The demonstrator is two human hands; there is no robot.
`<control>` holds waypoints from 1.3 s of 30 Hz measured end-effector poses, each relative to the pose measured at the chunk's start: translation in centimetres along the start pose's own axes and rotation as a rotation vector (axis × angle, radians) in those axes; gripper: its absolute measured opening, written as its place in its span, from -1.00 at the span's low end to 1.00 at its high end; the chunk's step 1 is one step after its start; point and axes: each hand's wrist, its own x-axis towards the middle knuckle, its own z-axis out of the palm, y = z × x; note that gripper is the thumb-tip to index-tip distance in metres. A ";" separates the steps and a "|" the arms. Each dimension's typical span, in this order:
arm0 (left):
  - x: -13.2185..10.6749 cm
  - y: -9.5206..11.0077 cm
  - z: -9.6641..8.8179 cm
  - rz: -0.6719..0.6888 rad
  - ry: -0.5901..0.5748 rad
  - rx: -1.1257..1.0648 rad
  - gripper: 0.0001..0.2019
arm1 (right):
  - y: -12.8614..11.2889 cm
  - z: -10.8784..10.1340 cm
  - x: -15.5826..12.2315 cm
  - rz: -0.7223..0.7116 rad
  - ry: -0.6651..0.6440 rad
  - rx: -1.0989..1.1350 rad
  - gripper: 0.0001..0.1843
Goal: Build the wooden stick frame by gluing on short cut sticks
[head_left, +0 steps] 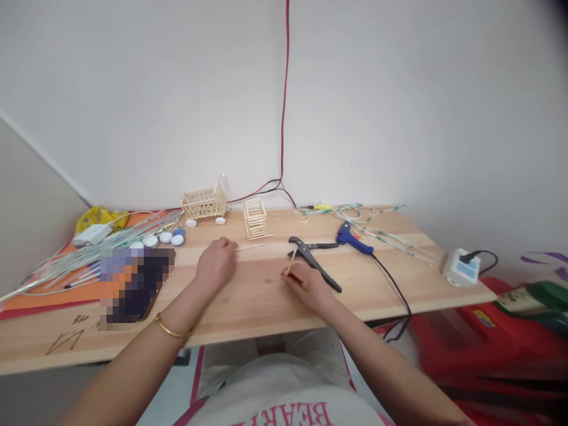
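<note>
My right hand (306,284) pinches a short wooden stick (291,260), which points up from the fingertips. My left hand (216,263) rests on the table with its fingers curled at the near end of a thin wooden stick (252,247); the fingertips are partly hidden. Just beyond my right hand lies a dark hand cutter (316,261), its handles apart. A small box frame of wooden sticks (254,220) stands upright between and behind my hands. Farther left is a cart built of sticks (204,204), with white round wheels.
A blue glue gun (355,241) lies right of the cutter, its black cord running off the front edge. At the right end sits a white power socket (462,267). Bottle caps (151,241), plastic strips (110,242) and a pixelated dark object (144,290) lie left.
</note>
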 end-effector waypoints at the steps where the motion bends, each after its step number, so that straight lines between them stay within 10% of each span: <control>1: -0.2 0.6 -0.2 0.022 0.005 -0.060 -0.74 | 0.0 -0.1 0.1 0.007 0.007 0.001 -0.81; 7: -1.3 4.5 0.6 0.101 -0.001 -0.508 -0.86 | 0.3 -0.4 0.5 0.030 -0.065 -0.085 -0.78; 20: -2.0 6.4 0.0 -0.009 -0.090 -0.944 -0.85 | 0.1 -1.5 1.1 0.254 0.006 0.199 -0.66; 27: -2.0 8.2 1.2 -0.102 -0.113 -1.419 -0.75 | -2.1 -1.4 0.9 0.134 0.049 0.130 -0.75; 39: -2.5 8.2 2.7 -0.027 -0.061 -1.063 -0.72 | -1.9 -0.8 0.5 0.086 -0.056 -0.038 -0.79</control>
